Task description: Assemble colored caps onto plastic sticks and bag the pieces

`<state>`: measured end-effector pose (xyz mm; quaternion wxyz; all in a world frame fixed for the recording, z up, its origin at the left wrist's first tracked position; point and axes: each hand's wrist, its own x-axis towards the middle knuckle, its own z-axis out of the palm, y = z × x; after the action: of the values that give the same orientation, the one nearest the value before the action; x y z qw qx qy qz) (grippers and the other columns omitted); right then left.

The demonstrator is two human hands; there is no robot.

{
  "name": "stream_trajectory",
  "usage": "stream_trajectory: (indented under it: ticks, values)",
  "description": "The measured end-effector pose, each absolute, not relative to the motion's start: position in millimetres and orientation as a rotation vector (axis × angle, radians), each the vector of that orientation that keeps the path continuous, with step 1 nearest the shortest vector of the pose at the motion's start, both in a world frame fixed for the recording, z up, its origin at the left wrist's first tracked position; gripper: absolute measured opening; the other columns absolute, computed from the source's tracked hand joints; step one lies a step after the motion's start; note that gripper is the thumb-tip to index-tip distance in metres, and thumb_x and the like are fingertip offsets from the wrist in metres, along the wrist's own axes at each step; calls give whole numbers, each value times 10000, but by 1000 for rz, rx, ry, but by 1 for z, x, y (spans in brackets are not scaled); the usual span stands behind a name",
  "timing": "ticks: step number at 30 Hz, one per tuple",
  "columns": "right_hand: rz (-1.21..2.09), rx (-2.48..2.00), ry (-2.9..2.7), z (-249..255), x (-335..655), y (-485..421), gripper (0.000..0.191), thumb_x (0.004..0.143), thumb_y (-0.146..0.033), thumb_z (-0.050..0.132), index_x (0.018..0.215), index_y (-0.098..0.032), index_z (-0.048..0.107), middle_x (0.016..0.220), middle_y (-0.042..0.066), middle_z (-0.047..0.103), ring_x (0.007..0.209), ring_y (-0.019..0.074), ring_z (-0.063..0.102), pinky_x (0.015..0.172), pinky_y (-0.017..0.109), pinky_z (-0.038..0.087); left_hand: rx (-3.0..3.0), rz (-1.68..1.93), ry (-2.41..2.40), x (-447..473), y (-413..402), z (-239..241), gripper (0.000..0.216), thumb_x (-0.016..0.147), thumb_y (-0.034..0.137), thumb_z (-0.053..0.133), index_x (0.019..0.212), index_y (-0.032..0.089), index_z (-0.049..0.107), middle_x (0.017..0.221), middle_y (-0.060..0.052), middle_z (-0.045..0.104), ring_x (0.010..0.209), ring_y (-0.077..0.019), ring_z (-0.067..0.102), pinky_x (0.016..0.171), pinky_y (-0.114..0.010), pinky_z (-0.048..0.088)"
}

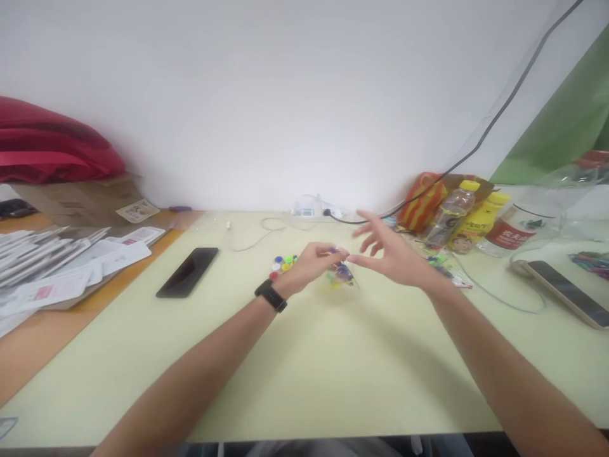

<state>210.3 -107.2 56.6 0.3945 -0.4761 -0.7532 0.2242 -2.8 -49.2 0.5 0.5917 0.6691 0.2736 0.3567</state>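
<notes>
Head view, left hand: On my feed the left hand [316, 261] is mid-frame, its grip pinching the top of a clear bag [340, 277] between thumb and fingers.
Head view, right hand: I see the right hand [392, 254] just right of centre, its grip released, fingers spread and thumb stretched toward the left fingertips; I can't tell whether it touches them.
Clear bag: Centre of the frame, below the left fingers, with blue and yellow bits inside; too blurred for me to make out their shapes.
Loose coloured pieces: I have a small pile of coloured pieces [281, 263] on the desk [304, 381], just left of the left hand, partly behind it.
Wristband: A black watch [271, 296] sits on the left wrist.
Phones: One dark phone [187, 273] lies left of centre, another phone [568, 293] at the right edge.
Bottles: I count a yellow bottle [480, 223] among others at upper right.
</notes>
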Motion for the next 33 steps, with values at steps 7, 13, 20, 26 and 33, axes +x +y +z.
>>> stream_trajectory:
  ticks: [7, 13, 20, 26, 33]
  values:
    - [1067, -1113, -1453, -10, 190, -126, 308, 830, -450, 771, 994, -192, 729, 748, 18, 659, 730, 179, 607, 711, 323, 495, 1327, 816, 659, -22, -88, -2, 321, 794, 386, 836, 784, 158, 610, 773, 2, 595, 729, -130, 590, 678, -247, 466]
    - [1087, -1058, -1321, -21, 190, -133, 238, 826, -416, 782, 884, -193, 726, 775, 19, 646, 727, 158, 556, 675, 295, 447, 1490, 729, 674, -36, -93, -13, 440, 915, 501, 701, 674, 153, 583, 688, -8, 557, 684, -136, 551, 689, -274, 446]
    - [1104, -1089, -1341, -15, 196, -135, 299, 852, -486, 748, 841, -203, 653, 735, -9, 580, 680, 145, 519, 654, 291, 427, 1538, 963, 743, -30, -90, -26, 350, 783, 422, 854, 960, 170, 690, 977, -53, 685, 880, -172, 657, 802, -296, 526]
    - [1129, -1067, -1391, -16, 196, -133, 320, 812, -480, 786, 933, -200, 688, 724, 16, 633, 665, 165, 538, 643, 314, 445, 1497, 961, 716, -34, -83, -26, 348, 774, 403, 868, 949, 135, 732, 870, -73, 735, 796, -180, 696, 796, -326, 559]
    - [1194, -1042, -1354, -16, 197, -132, 301, 789, -433, 807, 952, -196, 717, 726, 11, 646, 659, 152, 547, 652, 316, 451, 1558, 867, 697, -39, -86, -20, 412, 789, 372, 859, 1108, 170, 692, 964, -73, 738, 893, -202, 717, 829, -327, 565]
